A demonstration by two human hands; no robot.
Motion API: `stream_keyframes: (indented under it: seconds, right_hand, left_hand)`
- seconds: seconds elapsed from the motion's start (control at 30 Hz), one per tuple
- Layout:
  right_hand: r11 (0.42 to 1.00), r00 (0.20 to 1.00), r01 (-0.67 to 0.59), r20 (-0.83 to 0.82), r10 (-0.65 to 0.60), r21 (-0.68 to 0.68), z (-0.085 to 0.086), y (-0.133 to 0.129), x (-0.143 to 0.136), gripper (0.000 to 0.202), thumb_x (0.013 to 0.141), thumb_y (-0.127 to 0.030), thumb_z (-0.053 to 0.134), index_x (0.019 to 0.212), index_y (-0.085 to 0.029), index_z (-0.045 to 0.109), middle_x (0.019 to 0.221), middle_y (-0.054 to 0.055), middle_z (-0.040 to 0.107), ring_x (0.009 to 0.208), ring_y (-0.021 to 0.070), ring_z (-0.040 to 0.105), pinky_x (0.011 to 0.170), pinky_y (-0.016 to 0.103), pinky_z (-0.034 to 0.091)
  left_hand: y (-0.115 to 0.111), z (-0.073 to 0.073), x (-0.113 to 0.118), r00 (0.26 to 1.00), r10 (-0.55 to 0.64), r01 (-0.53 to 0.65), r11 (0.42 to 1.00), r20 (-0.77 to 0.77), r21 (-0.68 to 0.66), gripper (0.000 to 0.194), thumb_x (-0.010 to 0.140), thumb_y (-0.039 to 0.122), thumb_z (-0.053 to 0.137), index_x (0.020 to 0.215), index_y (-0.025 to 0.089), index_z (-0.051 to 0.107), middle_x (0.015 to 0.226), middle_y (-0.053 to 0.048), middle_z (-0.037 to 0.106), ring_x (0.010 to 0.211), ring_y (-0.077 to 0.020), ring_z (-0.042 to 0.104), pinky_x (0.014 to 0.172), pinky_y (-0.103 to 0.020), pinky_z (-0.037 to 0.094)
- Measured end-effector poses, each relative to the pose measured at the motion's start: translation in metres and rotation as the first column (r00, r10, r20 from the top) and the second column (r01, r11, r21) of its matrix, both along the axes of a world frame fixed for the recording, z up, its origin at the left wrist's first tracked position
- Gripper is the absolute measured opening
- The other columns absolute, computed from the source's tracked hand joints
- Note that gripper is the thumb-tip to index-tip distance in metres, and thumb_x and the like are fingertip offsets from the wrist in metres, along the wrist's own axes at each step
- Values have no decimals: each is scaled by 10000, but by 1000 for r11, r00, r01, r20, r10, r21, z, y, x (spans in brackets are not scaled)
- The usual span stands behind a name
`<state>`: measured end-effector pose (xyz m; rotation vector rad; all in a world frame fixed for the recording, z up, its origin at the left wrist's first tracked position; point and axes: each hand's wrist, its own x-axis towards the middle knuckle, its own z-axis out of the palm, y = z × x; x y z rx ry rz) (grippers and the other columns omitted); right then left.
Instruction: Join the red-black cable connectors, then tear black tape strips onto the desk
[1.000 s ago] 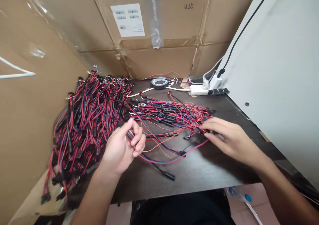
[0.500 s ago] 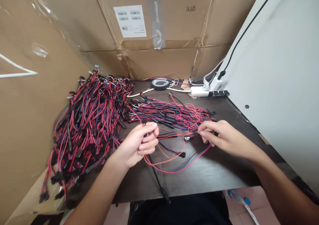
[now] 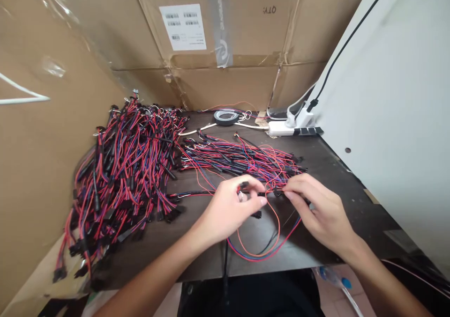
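My left hand (image 3: 234, 204) is closed around part of a wire harness, with a black connector end showing between thumb and fingers. From it a loop of red, blue and orange wires (image 3: 260, 259) hangs over the table's front and runs up to my right side. A black cable (image 3: 226, 261) drops below my left wrist past the table edge. My right hand (image 3: 312, 204) pinches the harness near a small black connector (image 3: 277, 192). The two hands are close together. Behind them lies a flat bundle of red, blue and black wire harnesses (image 3: 239, 158).
A tall heap of wire harnesses (image 3: 130, 167) covers the table's left. At the back are a roll of black tape (image 3: 226, 117) and a white power strip (image 3: 281, 129) with plugs. Cardboard (image 3: 228, 87) stands behind; a white panel (image 3: 393, 97) bounds the right.
My left hand has moved right, toward my right hand, bringing its harness end along. The wire loop now hangs slightly lower. My right hand stays at nearly the same spot.
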<state>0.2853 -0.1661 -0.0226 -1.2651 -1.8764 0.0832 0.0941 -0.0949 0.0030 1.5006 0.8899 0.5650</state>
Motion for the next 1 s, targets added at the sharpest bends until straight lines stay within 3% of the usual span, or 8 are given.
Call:
stream_keyframes:
  seconds: [0.13, 0.33, 0.5, 0.7, 0.8, 0.9, 1.0]
  right_hand:
    - [1000, 1000, -12, 5, 12, -7, 0, -1, -3, 131, 918, -70, 497, 906, -182, 565, 792, 28, 617, 697, 136, 587, 641, 248, 458]
    - [998, 1000, -20, 1, 20, -61, -5, -1, -5, 116, 921, -97, 492, 887, -161, 583, 755, 26, 612, 644, 122, 576, 599, 233, 434]
    - [996, 999, 39, 20, -38, -77, -8, 1, -9, 114, 917, -134, 499, 858, -161, 592, 673, -4, 608, 548, 102, 550, 541, 215, 395]
    - [979, 987, 157, 46, -152, -133, -9, 4, -15, 144, 916, -170, 485, 822, -163, 594, 521, -54, 552, 395, 78, 471, 447, 204, 325]
    - [975, 981, 184, 82, -175, -122, -10, 5, -18, 149, 921, -174, 478, 821, -160, 587, 483, -67, 516, 359, 75, 428, 430, 210, 300]
    - [987, 989, 126, 93, -116, -99, -9, 4, -18, 141, 933, -169, 470, 856, -156, 587, 501, -61, 537, 372, 78, 448, 441, 208, 310]
    - [995, 995, 56, 92, -48, -79, -9, 3, -17, 147, 945, -173, 468, 880, -154, 598, 553, -41, 585, 409, 83, 495, 470, 208, 340]
  left_hand:
    - [-6, -6, 10, 999, 24, -16, 986, -47, 167, 161, 731, 274, 755, 843, 175, 694, 758, 22, 638, 609, -84, 502, 558, -192, 375]
    - [-11, -14, 16, 987, 133, -104, 954, -87, 280, 98, 714, 109, 740, 773, 162, 682, 771, 22, 664, 716, -114, 583, 675, -222, 419]
    - [-14, -19, 19, 990, 126, -95, 936, -70, 338, 121, 687, 36, 725, 706, 141, 668, 712, 22, 639, 663, -102, 574, 637, -203, 426]
    - [-19, -28, 18, 990, 136, -95, 799, -24, 594, 142, 688, -16, 689, 746, 114, 691, 663, 20, 598, 552, -75, 509, 560, -189, 403]
    - [-20, -30, 16, 993, 114, -78, 755, -13, 651, 135, 710, -17, 683, 761, 107, 691, 686, 11, 601, 540, -69, 489, 546, -191, 391]
    - [-19, -29, 15, 993, 112, -73, 788, -26, 612, 139, 694, -17, 712, 706, 116, 675, 658, 24, 585, 541, -67, 486, 545, -189, 384]
    - [-15, -26, 14, 989, 133, -90, 884, -62, 459, 170, 648, -4, 764, 648, 125, 652, 615, 44, 577, 540, -68, 493, 537, -185, 380]
